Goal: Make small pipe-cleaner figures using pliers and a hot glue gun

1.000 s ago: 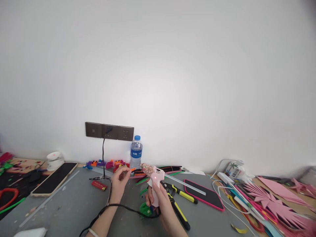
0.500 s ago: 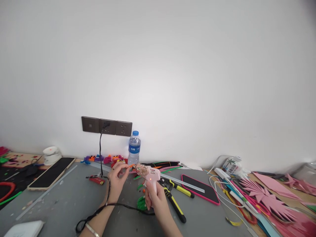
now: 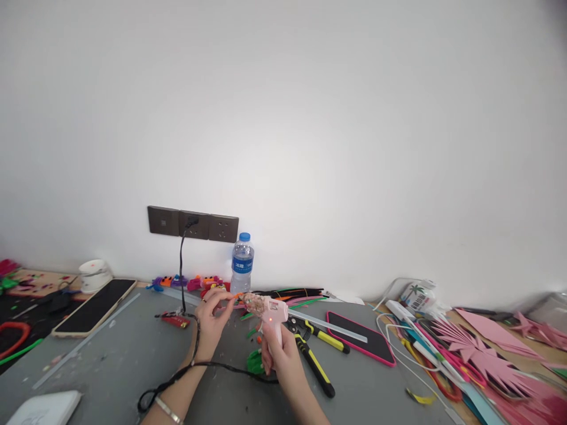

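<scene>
My right hand (image 3: 279, 351) is wrapped round the handle of a pink hot glue gun (image 3: 275, 313), its nozzle end pointing left and crusted with glue. A clear glue stick (image 3: 328, 326) sticks out of its back. My left hand (image 3: 215, 316) pinches a small orange piece (image 3: 237, 296), which looks like pipe cleaner, right at the nozzle; whether they touch I cannot tell. The gun's black cord (image 3: 230, 370) crosses my left wrist. Below the gun lies a green fuzzy piece (image 3: 254, 362), partly behind my right hand.
Yellow-black pliers (image 3: 316, 366) and a pink-cased phone (image 3: 361, 337) lie right of my hands. A water bottle (image 3: 243, 264) stands by the wall, near sockets (image 3: 194, 225). Pink paper (image 3: 482, 354) and scissors (image 3: 465, 367) crowd the right; another phone (image 3: 95, 307) lies left.
The view has shifted very slightly. Both hands keep nearly the same pose, with the orange piece still held at the glue gun's nozzle.
</scene>
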A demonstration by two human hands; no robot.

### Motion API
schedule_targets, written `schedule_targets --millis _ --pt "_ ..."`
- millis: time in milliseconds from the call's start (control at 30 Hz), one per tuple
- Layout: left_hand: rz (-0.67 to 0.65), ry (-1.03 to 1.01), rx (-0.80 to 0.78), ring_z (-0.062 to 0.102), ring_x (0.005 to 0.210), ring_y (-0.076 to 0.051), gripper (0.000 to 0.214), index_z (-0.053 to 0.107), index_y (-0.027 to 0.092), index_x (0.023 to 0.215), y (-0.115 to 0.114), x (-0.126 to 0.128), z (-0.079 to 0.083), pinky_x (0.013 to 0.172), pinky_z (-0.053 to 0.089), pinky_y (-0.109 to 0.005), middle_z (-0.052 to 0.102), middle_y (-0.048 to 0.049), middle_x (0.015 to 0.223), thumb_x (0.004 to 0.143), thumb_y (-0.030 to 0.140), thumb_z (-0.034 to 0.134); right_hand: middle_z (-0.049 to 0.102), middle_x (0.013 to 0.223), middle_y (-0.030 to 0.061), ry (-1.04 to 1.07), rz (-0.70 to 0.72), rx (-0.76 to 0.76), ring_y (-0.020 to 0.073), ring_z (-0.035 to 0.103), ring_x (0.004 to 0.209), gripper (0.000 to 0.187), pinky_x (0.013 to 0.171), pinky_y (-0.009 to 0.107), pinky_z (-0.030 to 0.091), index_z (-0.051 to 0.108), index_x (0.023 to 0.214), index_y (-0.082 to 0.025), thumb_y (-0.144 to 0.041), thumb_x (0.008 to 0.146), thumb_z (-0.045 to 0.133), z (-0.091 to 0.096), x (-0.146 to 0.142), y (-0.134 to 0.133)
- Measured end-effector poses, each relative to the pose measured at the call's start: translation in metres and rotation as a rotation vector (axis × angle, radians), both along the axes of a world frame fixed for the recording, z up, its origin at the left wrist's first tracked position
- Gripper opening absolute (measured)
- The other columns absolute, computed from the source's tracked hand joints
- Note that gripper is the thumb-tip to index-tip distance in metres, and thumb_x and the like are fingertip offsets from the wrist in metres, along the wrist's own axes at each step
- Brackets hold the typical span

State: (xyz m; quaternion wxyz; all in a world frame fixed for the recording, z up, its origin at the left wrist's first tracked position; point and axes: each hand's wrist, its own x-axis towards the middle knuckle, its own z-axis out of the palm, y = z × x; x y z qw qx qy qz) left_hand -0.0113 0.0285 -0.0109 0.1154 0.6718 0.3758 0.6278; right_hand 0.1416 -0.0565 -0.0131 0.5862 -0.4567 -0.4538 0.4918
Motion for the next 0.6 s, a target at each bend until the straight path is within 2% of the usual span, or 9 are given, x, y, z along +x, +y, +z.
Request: schedule_targets --millis 400,600 --pt "-0.006 -0.032 -0.075 0.051 0.051 -0.012 0.022 0.066 0.021 0.070 -0.0019 0.0010 0.0044 0.047 0.040 -0.023 0.065 -0.0029 0.071 0.083 0.037 0.059 0.038 0.038 -0.0089 -0.021 -0.062 -0.004 0.0075 0.030 0.031 0.051 0.036 0.023 0.026 0.055 0.075 -0.018 -0.069 0.077 0.060 -0.0014 -0.0023 -0.0014" --pt "-0.058 -0.096 -0.151 0.048 0.051 -0.012 0.021 0.066 0.020 0.071 0.0009 0.0011 -0.0012 0.048 0.041 -0.023 0.064 -0.0026 0.072 0.081 0.038 0.061 0.037 0.040 -0.0049 0.167 -0.137 0.103 0.0122 0.030 0.033 0.045 0.037 0.027 0.024 0.046 0.063 -0.027 -0.066 0.078 0.060 0.0037 -0.0018 0.0016"
